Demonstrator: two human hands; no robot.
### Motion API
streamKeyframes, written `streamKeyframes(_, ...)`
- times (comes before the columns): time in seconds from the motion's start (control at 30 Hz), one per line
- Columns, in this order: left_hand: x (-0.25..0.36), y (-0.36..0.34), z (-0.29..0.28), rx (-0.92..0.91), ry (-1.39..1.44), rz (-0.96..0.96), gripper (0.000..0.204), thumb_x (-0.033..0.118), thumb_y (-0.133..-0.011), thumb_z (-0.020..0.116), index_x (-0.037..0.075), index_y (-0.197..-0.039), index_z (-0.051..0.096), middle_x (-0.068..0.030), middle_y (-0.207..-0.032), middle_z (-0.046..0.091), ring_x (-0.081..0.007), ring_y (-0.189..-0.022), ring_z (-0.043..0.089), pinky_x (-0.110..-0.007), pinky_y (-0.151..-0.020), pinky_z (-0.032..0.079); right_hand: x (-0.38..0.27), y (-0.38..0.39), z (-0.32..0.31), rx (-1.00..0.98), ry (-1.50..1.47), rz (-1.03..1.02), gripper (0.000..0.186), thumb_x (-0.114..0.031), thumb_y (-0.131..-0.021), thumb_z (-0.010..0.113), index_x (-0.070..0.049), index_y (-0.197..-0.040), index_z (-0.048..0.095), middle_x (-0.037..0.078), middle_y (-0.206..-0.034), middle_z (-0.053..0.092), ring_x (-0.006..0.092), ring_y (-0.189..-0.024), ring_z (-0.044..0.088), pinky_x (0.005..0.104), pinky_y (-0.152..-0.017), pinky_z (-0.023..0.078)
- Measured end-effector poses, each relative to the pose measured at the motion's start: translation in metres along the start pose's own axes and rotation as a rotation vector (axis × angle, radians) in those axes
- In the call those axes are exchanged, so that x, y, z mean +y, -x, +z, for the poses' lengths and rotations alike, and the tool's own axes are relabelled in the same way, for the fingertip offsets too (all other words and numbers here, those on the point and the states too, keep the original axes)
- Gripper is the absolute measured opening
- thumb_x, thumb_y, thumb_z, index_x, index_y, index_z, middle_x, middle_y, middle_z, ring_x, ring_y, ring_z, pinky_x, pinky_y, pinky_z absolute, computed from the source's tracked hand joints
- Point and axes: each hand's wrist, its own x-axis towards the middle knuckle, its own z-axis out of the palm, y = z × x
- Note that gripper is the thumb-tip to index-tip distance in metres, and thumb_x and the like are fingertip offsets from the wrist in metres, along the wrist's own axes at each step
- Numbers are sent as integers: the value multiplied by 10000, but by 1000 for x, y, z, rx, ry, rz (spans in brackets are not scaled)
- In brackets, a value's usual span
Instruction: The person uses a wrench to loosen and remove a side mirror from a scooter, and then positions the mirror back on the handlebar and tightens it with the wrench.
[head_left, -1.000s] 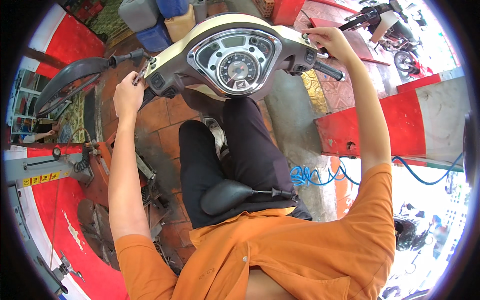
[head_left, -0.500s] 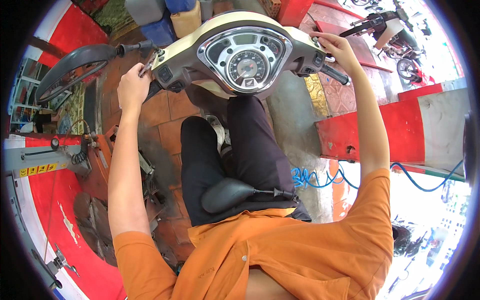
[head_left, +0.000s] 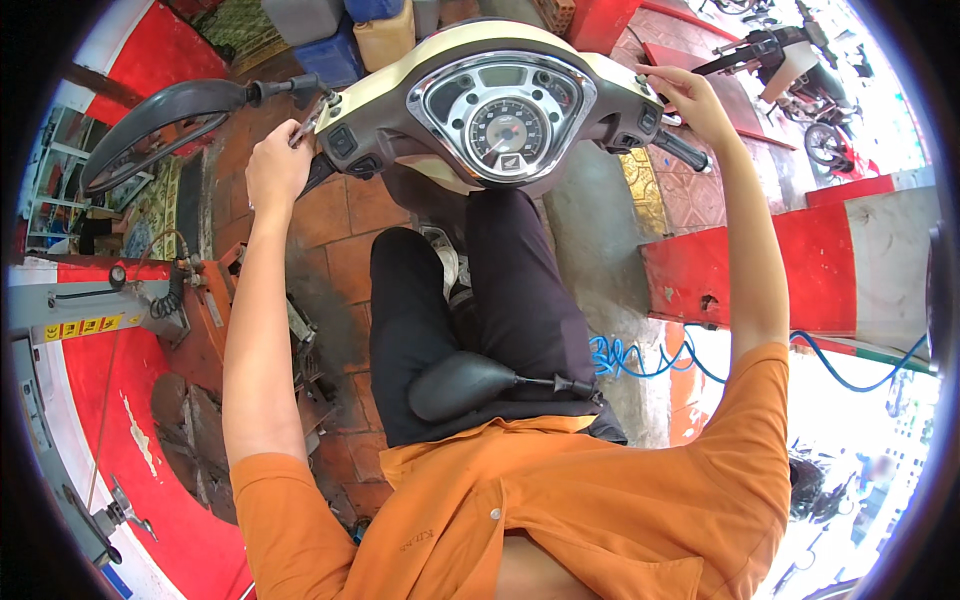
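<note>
Holding a thin metal tool (head_left: pixel 312 127), the left hand (head_left: pixel 277 168) is at 10 o'clock. Its fingers are curled around the tool, whose tip is right by the foot of the left mirror (head_left: pixel 190 105). That mirror is also at 10 o'clock, sticking out on its stem, and it looks joined to the scooter's cream cover (head_left: pixel 500 36). I can't tell if it is tight or loose, so that side may be only partway done.

The right hand (head_left: pixel 695 100) is between 1 and 2 o'clock. Its fingers are at a small fitting (head_left: pixel 642 80) on the cover, but I can't tell if they pinch it or just touch it. No mirror stands there. The other mirror, a loose black mirror (head_left: pixel 462 387), lies on the person's dark trousers (head_left: pixel 530 280), just to the 6 o'clock side of the middle, with its stem pointing to 3 o'clock. No hand is on it.

So one mirror is on and one is off. The round dial (head_left: pixel 509 128) sits at 12 o'clock, between the two hands.
</note>
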Motion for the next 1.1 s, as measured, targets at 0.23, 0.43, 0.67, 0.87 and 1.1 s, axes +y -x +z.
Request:
streamKeyframes(0.23,2,-1,-4,-95,1,-53,231,324,-883,569,139,-995,653,-166,-932,674,-402,-913,622,-459,-729,472,-2,-18,-1,40,471,-90,296,-330,-926,641,-53,-992,724,53,-855,693,129,-716,612,294,-696,499)
streamKeyframes(0.43,0,-1,1,-12,20,-9,207,312,-867,592,132,-939,667,-172,-872,681,-411,-863,637,-473,-721,494,-3,-8,10,140,-112,-93,256,-243,-961,591,-76,-1122,697,16,-938,692,109,-816,598,279,-699,486)
streamKeyframes(0.67,-1,-1,-1,-24,19,-13,209,312,-869,586,131,-938,665,-174,-874,681,-413,-869,634,-475,-727,493,-11,-8,-4,-50,257,-39,208,-123,-939,601,-39,-1099,702,16,-821,650,97,-672,518,254,-630,427)
streamKeyframes(0.87,2,0,-2,-26,14,-8,220,325,-866,590,132,-940,667,-176,-878,682,-412,-869,635,-473,-727,491,-20,-31,-4,-55,784,-75,354,-380,-885,648,-27,-858,664,160,-795,646,326,-735,623,415,-687,479)
streamKeyframes(1.1,-3,-1,1,-6,7,-1,226,326,-868,587,133,-952,670,-183,-882,680,-421,-876,632,-478,-725,495,-7,-17,-6,-7,179,-158,269,-287,-902,648,-57,-1027,706,81,-814,682,191,-748,666,340,-692,510)
